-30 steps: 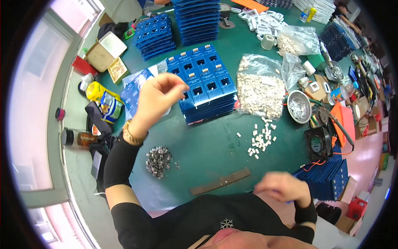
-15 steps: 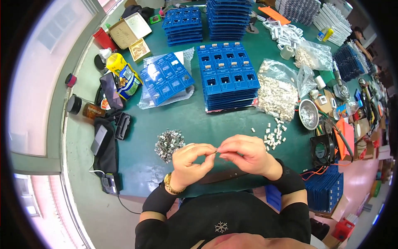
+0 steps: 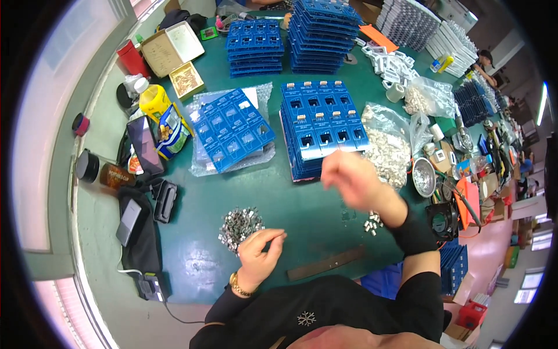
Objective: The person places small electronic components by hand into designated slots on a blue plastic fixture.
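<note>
My left hand (image 3: 261,259) is low over the green table, its thumb and fingers pinched together; whatever they hold is hidden or too small to make out. Just beyond it lies a pile of small silvery metal parts (image 3: 239,225). My right hand (image 3: 354,181) is farther out, at the near right corner of a stack of blue circuit boards (image 3: 325,113). Motion smears its fingers, so their grip does not show. The top board carries rows of square cutouts and small pale connectors. Below my right wrist lie loose white connectors (image 3: 372,223).
A dark flat strip (image 3: 325,262) lies near the table's front edge. Bagged white connectors (image 3: 386,145) and a metal bowl (image 3: 424,177) are at right. Wrapped blue boards (image 3: 232,128) lie left of the stack. Taller board stacks (image 3: 322,38) stand behind. A person (image 3: 483,64) is at far right.
My hands, earlier meeting fingertip to fingertip over a tiny part, have separated. The right one has moved forward to the board stack; the left one has drawn back slightly. The dark strip is now uncovered.
</note>
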{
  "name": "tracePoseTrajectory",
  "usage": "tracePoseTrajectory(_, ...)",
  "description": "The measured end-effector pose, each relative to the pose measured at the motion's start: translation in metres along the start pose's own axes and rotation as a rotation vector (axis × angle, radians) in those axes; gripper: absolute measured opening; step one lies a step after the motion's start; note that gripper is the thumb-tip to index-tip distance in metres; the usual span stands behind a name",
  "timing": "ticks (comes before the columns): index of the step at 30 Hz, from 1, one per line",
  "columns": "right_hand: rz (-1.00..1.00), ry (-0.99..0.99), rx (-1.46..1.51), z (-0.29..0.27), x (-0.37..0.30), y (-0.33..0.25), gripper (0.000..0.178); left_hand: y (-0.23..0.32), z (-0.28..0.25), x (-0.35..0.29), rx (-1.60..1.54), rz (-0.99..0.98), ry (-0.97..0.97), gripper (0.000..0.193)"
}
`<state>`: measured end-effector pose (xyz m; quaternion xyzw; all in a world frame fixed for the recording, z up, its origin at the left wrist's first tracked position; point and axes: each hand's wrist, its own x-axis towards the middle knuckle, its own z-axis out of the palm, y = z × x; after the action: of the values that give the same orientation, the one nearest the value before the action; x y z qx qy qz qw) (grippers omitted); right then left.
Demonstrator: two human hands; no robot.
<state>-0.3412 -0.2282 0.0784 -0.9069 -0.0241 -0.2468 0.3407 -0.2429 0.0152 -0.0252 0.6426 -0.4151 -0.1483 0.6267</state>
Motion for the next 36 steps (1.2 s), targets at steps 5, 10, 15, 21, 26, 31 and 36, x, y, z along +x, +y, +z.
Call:
tracePoseTrajectory(5, 0.186, 0.158, -0.068, -0.045, 0.081, 0.081, 0.005, -0.007, -0.020, -0.006, 0.031, -0.058, -0.015, 0.007)
tracePoseTrajectory(10, 0.100, -0.003, -0.550, -0.036, 0.116, 0.143, 0.003, -0.007, -0.025, -0.011, 0.017, -0.066, -0.014, 0.011)
tracePoseTrajectory(15, 0.168, -0.113, -0.657, -0.026, 0.123, 0.159, 0.003, -0.008, -0.022, -0.006, 0.022, -0.033, -0.081, 0.009)
tracePoseTrajectory(21, 0.131, -0.126, -0.641, -0.023, 0.126, 0.166, 0.002, -0.010, -0.021, -0.009, 0.025, -0.029, -0.131, 0.008)
tracePoseTrajectory(26, 0.149, -0.124, -0.571, -0.026, 0.125, 0.172, 0.006, -0.011, -0.020, -0.009, 0.032, -0.027, -0.133, 0.009)
tracePoseTrajectory(31, 0.149, -0.117, -0.545, -0.026, 0.124, 0.177, 0.007, -0.011, -0.018, -0.008, 0.030, -0.014, -0.137, 0.009)
tracePoseTrajectory(36, 0.120, -0.080, -0.547, -0.024, 0.124, 0.176, 0.006, -0.011, -0.018, -0.008, 0.038, -0.035, -0.146, 0.009)
